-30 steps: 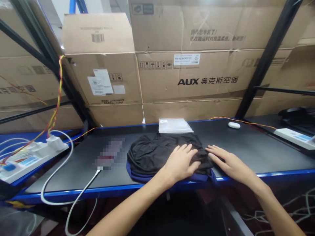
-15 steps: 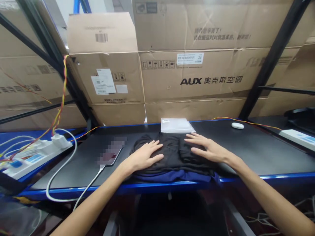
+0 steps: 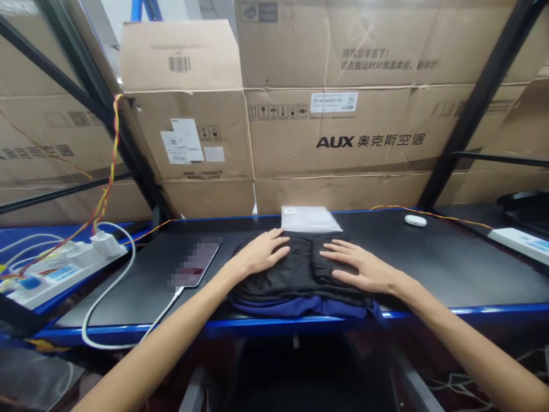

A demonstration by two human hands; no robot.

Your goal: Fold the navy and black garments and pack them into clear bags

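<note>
Printed cardboard (image 3: 283, 131) behind black tabletop (image 3: 446, 257), dark cloth (image 3: 298, 266), left grip (image 3: 262, 252) and right grip (image 3: 362, 268) over it, both spread

Black cloth (image 3: 300, 266), seemingly folded, lying flat over blue cloth (image 3: 295, 307) on table (image 3: 454, 269).

Soft, fairly even light brightens the cardboard (image 3: 343, 163), while below the table (image 3: 437, 269) lies deep shadow. The black cloth (image 3: 297, 266) shows little detail; pixelation masks the phone (image 3: 199, 260); outer edges look stretched and smeared.
</note>
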